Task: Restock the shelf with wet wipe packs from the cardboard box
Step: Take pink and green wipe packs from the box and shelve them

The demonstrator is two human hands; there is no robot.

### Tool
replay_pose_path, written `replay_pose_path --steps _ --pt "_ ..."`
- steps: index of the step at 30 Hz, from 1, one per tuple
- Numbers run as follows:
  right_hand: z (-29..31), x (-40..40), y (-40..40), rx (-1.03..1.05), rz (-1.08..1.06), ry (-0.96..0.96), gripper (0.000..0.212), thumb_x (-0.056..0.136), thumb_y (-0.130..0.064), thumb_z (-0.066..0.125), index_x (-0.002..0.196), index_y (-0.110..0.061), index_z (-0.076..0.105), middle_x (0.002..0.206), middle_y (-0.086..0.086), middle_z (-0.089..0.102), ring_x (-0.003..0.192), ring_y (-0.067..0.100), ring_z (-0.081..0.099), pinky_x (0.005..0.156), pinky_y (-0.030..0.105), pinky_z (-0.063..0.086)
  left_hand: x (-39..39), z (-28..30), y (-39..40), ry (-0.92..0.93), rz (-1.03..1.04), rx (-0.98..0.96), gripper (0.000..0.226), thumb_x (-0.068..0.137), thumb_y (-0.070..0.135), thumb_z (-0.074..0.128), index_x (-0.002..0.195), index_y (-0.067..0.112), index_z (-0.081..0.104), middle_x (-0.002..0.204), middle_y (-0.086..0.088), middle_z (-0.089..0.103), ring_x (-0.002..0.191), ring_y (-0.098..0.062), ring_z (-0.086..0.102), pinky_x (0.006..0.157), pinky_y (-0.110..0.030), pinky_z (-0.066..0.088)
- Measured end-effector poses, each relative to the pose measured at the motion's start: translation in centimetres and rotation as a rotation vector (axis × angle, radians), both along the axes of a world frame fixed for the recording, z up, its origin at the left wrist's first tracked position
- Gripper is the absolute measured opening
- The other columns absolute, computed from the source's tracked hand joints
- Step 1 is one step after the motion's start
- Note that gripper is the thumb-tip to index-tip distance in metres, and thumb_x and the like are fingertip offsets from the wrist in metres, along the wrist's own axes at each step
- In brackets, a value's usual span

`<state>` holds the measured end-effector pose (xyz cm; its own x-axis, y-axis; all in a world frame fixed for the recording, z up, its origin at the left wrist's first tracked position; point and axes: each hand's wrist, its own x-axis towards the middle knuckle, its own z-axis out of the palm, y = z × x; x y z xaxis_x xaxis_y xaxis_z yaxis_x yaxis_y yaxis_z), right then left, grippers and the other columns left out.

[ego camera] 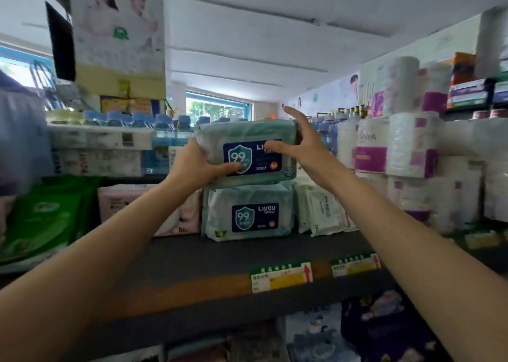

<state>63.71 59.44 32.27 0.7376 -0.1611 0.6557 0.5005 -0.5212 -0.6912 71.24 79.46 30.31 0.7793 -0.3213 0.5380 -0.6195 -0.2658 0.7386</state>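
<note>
Teal wet wipe pack [247, 152] sits atop another pack [248, 211], left hand [196, 166] gripping its left end, right hand [299, 144] spread open against its right.

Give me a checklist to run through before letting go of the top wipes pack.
1. Top pack sits on the lower pack: ok, its bottom edge meets it.
2. Stack squared: not ok, the top pack looks slightly tilted.
3. Left hand holds its left end: ok.
4. Right hand steadies its right end: ok, fingers spread.
5. Label faces outward: ok.
6. Room behind the stack on the shelf: cannot tell.
</note>
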Motion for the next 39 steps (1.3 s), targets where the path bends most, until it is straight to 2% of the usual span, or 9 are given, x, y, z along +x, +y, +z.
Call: replay_pose_path --steps 3,8,13,15,20,30,32,35,39 --pt "-1.3 2.3 -1.7 -0.024 -0.014 0.058 0.096 0.059 -0.054 0.079 0.140 -0.038 0.030 0.154 0.003 0.023 0.139 0.027 0.028 0.111 0.053 0.029 1.7 -1.1 -1.6 0.027 0.062 0.082 0.072 0.060 0.043 0.081 0.114 0.007 0.051 0.108 -0.009 0.066 0.090 -0.022 0.063 0.073 -0.036 0.056" --pt "-3.0 4.2 -4.4 0.076 -0.022 0.091 0.076 0.075 -0.038 0.069 0.141 -0.030 0.033 0.154 0.004 0.023 0.140 0.026 0.024 0.112 0.049 0.029 3.1 -1.4 -2.5 0.196 0.001 0.175 0.106 0.064 0.056 0.073 0.146 0.019 0.017 0.139 -0.005 0.047 0.121 -0.026 0.051 0.099 -0.043 0.047" --pt "-3.8 4.7 -4.6 0.005 0.010 0.116 0.079 0.081 -0.046 0.060 0.144 -0.036 0.013 0.157 -0.001 0.010 0.142 0.023 0.019 0.115 0.044 0.022 3.5 -3.3 -2.3 0.386 -0.161 0.166 0.078 0.083 0.034 0.065 0.144 0.025 0.017 0.112 0.008 0.056 0.086 -0.005 0.058 0.048 -0.014 0.051" --pt "-4.2 5.2 -4.3 -0.031 0.040 0.139 0.089 0.083 -0.043 0.061 0.145 -0.037 -0.001 0.156 0.001 0.016 0.139 0.023 0.027 0.115 0.044 0.025 3.3 -3.6 -2.5 0.410 -0.185 0.167 0.073 0.082 0.035 0.064 0.141 0.028 0.022 0.106 0.011 0.057 0.084 -0.003 0.058 0.045 -0.012 0.050" --pt "-3.6 6.4 -3.0 -0.069 -0.016 0.136 0.107 0.069 -0.061 0.067 0.146 -0.026 0.002 0.142 0.001 0.044 0.126 0.020 0.047 0.108 0.043 0.039 3.4 -3.1 -1.7 0.396 -0.160 0.149 0.071 0.061 0.056 0.073 0.122 0.025 0.054 0.117 -0.001 0.066 0.107 -0.023 0.063 0.093 -0.043 0.051" --pt "-3.2 5.7 -4.4 -0.103 -0.051 0.041 0.095 0.078 -0.032 0.070 0.148 -0.027 0.006 0.148 0.003 0.033 0.128 0.022 0.044 0.101 0.033 0.043 1.6 -1.8 -2.9 0.267 -0.111 0.263 0.046 0.074 0.042 0.073 0.111 0.026 0.052 0.120 0.002 0.060 0.103 -0.011 0.058 0.087 -0.024 0.049" --pt "-3.0 5.3 -4.7 -0.084 -0.028 0.043 0.092 0.080 -0.029 0.069 0.148 -0.028 0.006 0.146 -0.003 0.031 0.127 0.018 0.041 0.096 0.024 0.043 0.8 -1.6 -3.4 0.180 -0.049 0.331 0.066 0.067 0.043 0.077 0.119 0.023 0.042 0.133 -0.005 0.047 0.119 -0.021 0.051 0.101 -0.036 0.046" --pt "-3.1 4.8 -5.7 -0.149 -0.050 0.101 0.091 0.080 -0.035 0.066 0.149 -0.028 0.008 0.156 0.002 0.018 0.138 0.024 0.030 0.111 0.041 0.032 0.7 -2.7 -3.8 0.078 0.044 0.471 0.111 0.063 0.047 0.079 0.143 0.010 0.012 0.147 -0.010 0.029 0.135 -0.026 0.034 0.110 -0.043 0.037" --pt "-3.1 4.4 -5.5 -0.216 -0.088 0.132 0.091 0.078 -0.047 0.061 0.149 -0.027 0.007 0.157 0.003 0.014 0.140 0.026 0.026 0.114 0.044 0.027 0.6 -3.7 -3.8 -0.039 0.097 0.435 0.106 0.067 0.044 0.077 0.143 0.008 0.012 0.146 -0.008 0.031 0.134 -0.024 0.035 0.111 -0.038 0.034"
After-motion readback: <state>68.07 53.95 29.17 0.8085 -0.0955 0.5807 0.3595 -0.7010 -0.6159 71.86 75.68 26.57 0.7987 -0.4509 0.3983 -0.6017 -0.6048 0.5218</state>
